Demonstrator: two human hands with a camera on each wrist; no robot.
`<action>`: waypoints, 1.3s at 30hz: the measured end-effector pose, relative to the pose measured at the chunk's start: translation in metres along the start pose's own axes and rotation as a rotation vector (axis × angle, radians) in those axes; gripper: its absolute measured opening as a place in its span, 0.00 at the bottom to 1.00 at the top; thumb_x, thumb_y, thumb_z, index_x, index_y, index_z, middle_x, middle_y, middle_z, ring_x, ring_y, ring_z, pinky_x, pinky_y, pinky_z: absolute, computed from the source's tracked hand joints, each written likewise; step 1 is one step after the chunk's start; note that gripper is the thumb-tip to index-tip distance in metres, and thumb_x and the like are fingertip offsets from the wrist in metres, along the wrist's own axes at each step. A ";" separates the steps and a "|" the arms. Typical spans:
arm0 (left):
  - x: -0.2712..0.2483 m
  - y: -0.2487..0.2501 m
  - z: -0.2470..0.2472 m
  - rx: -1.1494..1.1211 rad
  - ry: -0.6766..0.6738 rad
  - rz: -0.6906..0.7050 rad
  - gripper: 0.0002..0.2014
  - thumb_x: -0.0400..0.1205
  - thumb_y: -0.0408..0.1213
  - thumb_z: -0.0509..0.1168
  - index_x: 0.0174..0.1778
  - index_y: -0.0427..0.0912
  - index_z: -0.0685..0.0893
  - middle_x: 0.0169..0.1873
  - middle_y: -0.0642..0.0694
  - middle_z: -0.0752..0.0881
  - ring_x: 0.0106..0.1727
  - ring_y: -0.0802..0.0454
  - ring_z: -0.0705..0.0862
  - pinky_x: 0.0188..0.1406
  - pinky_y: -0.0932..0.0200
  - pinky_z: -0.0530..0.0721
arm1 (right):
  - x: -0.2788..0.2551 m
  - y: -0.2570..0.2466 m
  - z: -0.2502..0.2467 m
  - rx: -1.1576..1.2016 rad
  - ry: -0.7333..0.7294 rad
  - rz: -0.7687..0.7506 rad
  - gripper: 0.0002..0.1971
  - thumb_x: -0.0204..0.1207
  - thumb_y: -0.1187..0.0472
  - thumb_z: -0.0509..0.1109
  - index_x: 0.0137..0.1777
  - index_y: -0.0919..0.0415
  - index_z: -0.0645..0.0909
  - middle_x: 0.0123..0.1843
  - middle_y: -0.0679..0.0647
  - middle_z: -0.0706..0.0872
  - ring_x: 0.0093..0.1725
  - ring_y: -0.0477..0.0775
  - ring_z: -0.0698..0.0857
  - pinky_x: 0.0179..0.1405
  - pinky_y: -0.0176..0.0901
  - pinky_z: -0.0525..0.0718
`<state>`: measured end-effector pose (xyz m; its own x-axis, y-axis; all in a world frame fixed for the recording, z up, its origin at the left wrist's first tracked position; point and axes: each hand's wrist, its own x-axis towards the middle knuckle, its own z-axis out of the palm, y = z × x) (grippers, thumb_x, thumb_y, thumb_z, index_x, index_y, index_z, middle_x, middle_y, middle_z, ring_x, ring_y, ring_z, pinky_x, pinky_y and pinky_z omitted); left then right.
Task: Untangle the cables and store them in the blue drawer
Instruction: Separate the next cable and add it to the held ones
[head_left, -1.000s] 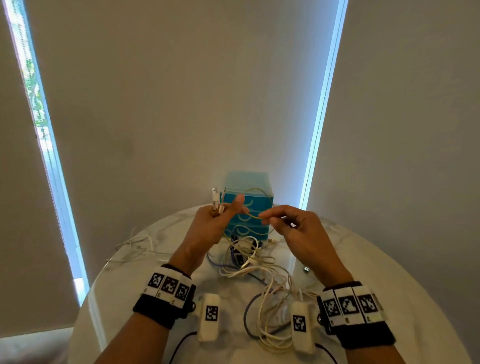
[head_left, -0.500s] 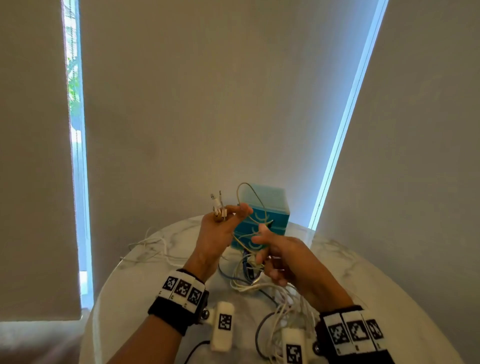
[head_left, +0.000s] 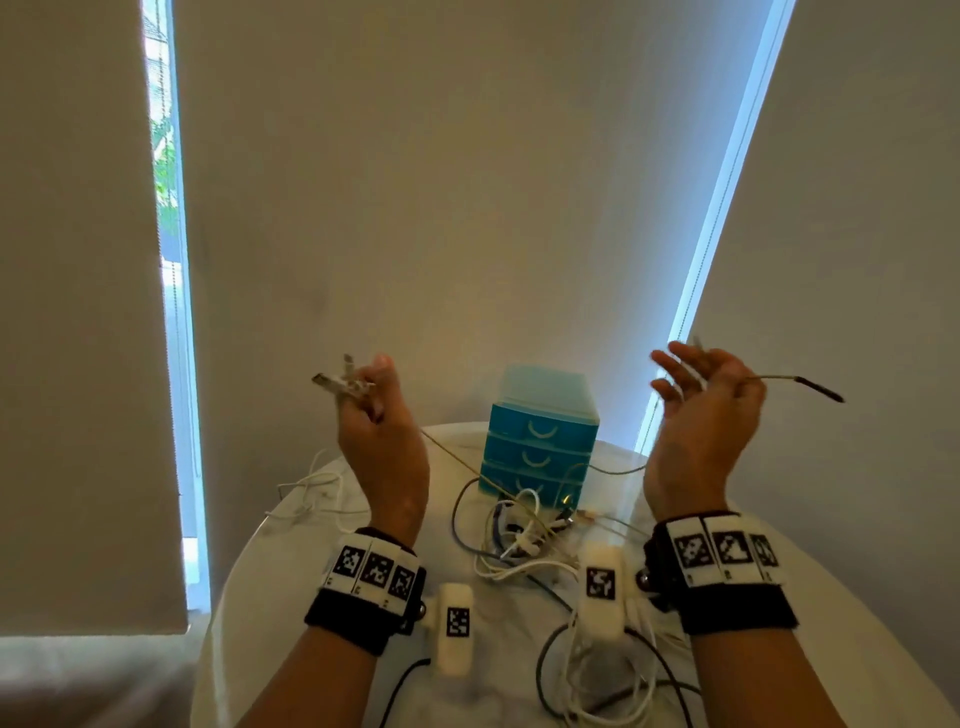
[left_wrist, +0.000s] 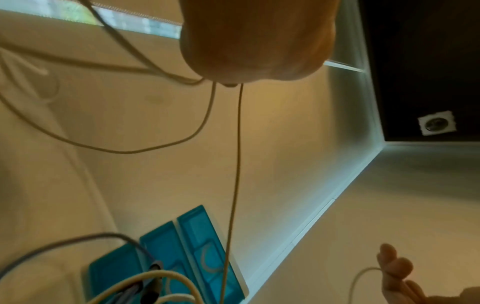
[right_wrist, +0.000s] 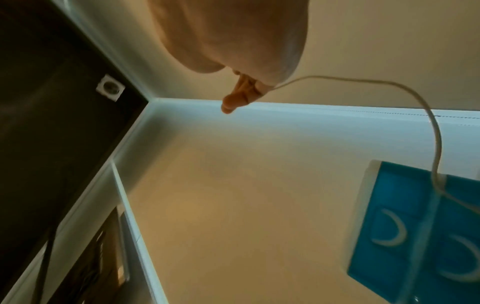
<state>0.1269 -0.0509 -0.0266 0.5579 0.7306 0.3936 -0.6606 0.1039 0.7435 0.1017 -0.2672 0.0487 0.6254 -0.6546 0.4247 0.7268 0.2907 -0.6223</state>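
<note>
- Risk, snagging: the thin beige cable (head_left: 467, 470) runs taut from the left hand (head_left: 382, 431) down into the tangled heap of white, beige and dark cables (head_left: 524, 540) on the round white marble-look table (head_left: 291, 571). Further pulling would probably tighten a knot or drag the heap along.
- Risk, tipping: the heap lies against the front of the small translucent blue three-drawer plastic unit (head_left: 540, 441), and one strand rises across its front (seen from the right wrist). A hard tug could shift or topple it.
- Risk, dropped end: the right hand (head_left: 701, 415) is raised with fingers loosely spread; a thin cable end with a dark tip (head_left: 800, 384) sticks out past it. The grip appears to be a light pinch, so the end may slip.
- Left hand state: raised, fingers curled round a cluster of pale connector plugs (head_left: 340, 382) and the cable leading from them.
- Cable condition: thin, limp, several colours, heavily interlooped; a separate loose white cable (head_left: 311, 491) lies at the table's left edge.
- Drawer condition: all three drawers closed, at the table's far side, between the two hands in the head view.
</note>
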 end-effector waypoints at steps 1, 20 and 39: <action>0.000 0.004 0.000 -0.039 0.036 0.047 0.10 0.95 0.51 0.62 0.50 0.53 0.81 0.39 0.56 0.80 0.38 0.66 0.80 0.48 0.64 0.82 | 0.006 0.000 0.002 0.056 0.060 -0.019 0.10 0.97 0.59 0.52 0.64 0.61 0.74 0.58 0.61 0.94 0.50 0.57 0.97 0.38 0.39 0.88; -0.004 -0.006 0.000 -0.153 -0.023 0.017 0.24 0.91 0.62 0.60 0.66 0.44 0.79 0.55 0.35 0.82 0.58 0.29 0.80 0.74 0.18 0.76 | -0.009 0.078 -0.029 -1.000 -1.060 0.499 0.12 0.88 0.62 0.74 0.69 0.53 0.87 0.40 0.51 0.91 0.32 0.46 0.82 0.30 0.36 0.80; -0.010 0.007 0.006 -0.160 -0.059 0.018 0.16 0.92 0.60 0.59 0.46 0.53 0.78 0.37 0.53 0.77 0.39 0.53 0.74 0.45 0.46 0.75 | 0.001 0.085 0.014 -0.311 -0.401 0.423 0.14 0.86 0.63 0.77 0.67 0.67 0.86 0.58 0.62 0.94 0.56 0.56 0.94 0.59 0.43 0.94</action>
<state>0.1195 -0.0615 -0.0216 0.5705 0.6931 0.4407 -0.7400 0.2008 0.6419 0.1682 -0.2330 0.0055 0.9400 -0.1997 0.2765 0.3169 0.2113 -0.9246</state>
